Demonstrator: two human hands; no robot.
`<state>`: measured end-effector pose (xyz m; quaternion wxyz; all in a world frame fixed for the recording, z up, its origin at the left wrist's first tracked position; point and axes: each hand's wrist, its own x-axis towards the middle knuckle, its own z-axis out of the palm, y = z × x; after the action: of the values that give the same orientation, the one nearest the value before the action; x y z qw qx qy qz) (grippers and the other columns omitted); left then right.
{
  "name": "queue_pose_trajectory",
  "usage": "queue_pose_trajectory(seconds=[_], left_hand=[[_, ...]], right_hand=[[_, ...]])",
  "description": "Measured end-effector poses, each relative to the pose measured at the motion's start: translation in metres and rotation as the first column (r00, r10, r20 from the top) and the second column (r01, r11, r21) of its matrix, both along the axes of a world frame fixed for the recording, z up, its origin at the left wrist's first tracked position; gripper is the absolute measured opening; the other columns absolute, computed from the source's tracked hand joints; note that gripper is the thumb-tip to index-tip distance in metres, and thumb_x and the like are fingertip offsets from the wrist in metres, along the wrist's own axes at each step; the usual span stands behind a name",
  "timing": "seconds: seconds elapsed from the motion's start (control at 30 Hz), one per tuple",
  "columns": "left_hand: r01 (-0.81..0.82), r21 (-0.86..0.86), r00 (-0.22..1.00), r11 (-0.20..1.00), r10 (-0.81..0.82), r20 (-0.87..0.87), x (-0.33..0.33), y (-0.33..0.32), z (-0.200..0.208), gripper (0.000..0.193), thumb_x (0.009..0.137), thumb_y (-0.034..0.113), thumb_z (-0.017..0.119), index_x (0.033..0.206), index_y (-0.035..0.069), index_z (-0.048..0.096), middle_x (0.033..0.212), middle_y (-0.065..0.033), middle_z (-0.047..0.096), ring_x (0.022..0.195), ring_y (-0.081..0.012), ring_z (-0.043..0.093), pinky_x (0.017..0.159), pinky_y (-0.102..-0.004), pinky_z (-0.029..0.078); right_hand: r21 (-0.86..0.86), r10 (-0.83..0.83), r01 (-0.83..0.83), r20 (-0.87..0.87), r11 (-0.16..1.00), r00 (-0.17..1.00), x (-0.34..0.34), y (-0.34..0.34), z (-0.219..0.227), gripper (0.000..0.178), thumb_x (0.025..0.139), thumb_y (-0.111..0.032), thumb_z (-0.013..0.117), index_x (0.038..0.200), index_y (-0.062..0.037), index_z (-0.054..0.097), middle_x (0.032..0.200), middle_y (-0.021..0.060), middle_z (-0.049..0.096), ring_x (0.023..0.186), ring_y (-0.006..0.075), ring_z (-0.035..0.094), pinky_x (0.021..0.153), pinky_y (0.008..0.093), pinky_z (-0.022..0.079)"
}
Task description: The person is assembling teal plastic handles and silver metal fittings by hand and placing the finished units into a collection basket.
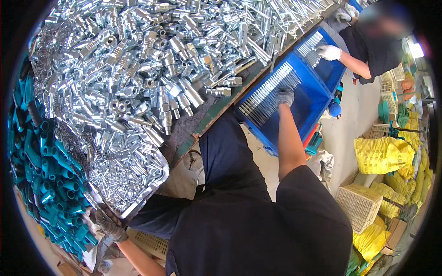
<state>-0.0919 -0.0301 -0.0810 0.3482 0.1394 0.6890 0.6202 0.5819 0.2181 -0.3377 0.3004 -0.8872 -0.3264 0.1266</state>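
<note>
My left hand (pixel 109 224), gloved, grips the near corner of the metal tray (pixel 159 171), fingers curled closed over its rim. The tray holds small silver nuts and fittings, heaped thickest toward that corner. Left of the tray lies a bank of teal plastic tubes (pixel 50 175), touching its side, so there is no room to slide that way. Beyond the tray spreads a big pile of zinc-plated hose fittings (pixel 152 60), spilling against its far rim. Right of the tray the table edge (pixel 216 112) runs diagonally, with open floor below it. Farther right of the tray, my right hand (pixel 284 97), also gloved, rests on the row of thin steel rods (pixel 269 92) in the blue crate (pixel 306 108); whether it pinches any I cannot tell. Another person's white-gloved hand (pixel 329 52) works at the crate's far end.
</note>
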Motion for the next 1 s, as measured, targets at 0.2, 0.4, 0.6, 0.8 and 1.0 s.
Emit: queue_pose_trajectory(seconds=[0.2, 0.4, 0.6, 0.8, 1.0], left_hand=[[-0.160, 0.030, 0.983, 0.987, 0.162, -0.082, 0.021, 0.014, 0.006, 0.033, 0.084, 0.043, 0.063, 0.093, 0.011, 0.063, 0.056, 0.0076, 0.048, 0.037, -0.0013, 0.033, 0.032, -0.0172, 0.022], [0.046, 0.029, 0.995, 0.999, -0.044, -0.090, 0.006, 0.005, -0.004, 0.029, 0.086, 0.040, 0.061, 0.091, 0.011, 0.062, 0.055, 0.0070, 0.047, 0.036, -0.0023, 0.034, 0.031, -0.0182, 0.022], [0.174, 0.093, 0.978, 0.980, -0.161, -0.136, 0.002, -0.006, -0.003, 0.027, 0.089, 0.036, 0.058, 0.091, 0.009, 0.061, 0.053, 0.0054, 0.046, 0.035, -0.0038, 0.035, 0.030, -0.0184, 0.023], [0.202, 0.242, 0.978, 0.949, -0.185, -0.092, 0.023, -0.013, 0.025, 0.024, 0.090, 0.026, 0.060, 0.099, 0.004, 0.059, 0.053, 0.0034, 0.045, 0.035, -0.0035, 0.032, 0.032, -0.0185, 0.019], [0.578, -0.123, 0.804, 0.806, -0.589, -0.081, 0.109, 0.025, 0.092, 0.032, 0.076, 0.023, 0.072, 0.098, 0.001, 0.065, 0.083, -0.0098, 0.068, 0.069, -0.0143, 0.063, 0.060, -0.0257, 0.049]], right_hand=[[-0.317, -0.014, -0.008, -0.069, 0.948, 0.998, 0.004, 0.029, -0.001, 0.022, 0.084, -0.022, 0.054, 0.099, -0.0129, 0.068, 0.101, 0.0153, 0.067, 0.094, 0.0306, 0.064, 0.081, 0.0427, 0.049], [-0.259, 0.039, 0.031, 0.261, 0.965, 0.965, -0.029, 0.021, 0.028, 0.022, 0.084, -0.017, 0.050, 0.091, -0.0078, 0.068, 0.096, 0.0167, 0.068, 0.091, 0.0323, 0.065, 0.081, 0.0438, 0.050], [-0.413, 0.191, -0.080, 0.235, 0.907, 0.953, -0.036, 0.022, 0.026, 0.023, 0.084, -0.014, 0.052, 0.100, -0.0097, 0.069, 0.104, 0.0163, 0.066, 0.098, 0.0340, 0.063, 0.084, 0.0438, 0.050], [0.222, 0.191, -0.224, 0.162, 0.949, 0.968, -0.019, -0.029, 0.055, 0.017, 0.086, -0.020, 0.063, 0.093, -0.0055, 0.068, 0.079, 0.0102, 0.068, 0.075, 0.0227, 0.063, 0.068, 0.0343, 0.050], [0.604, 0.521, 0.136, -0.764, 0.786, 0.382, -0.220, -0.097, 0.278, 0.026, 0.090, -0.028, 0.062, 0.095, -0.0025, 0.060, 0.076, 0.0009, 0.060, 0.060, 0.0071, 0.054, 0.054, 0.0213, 0.044]])
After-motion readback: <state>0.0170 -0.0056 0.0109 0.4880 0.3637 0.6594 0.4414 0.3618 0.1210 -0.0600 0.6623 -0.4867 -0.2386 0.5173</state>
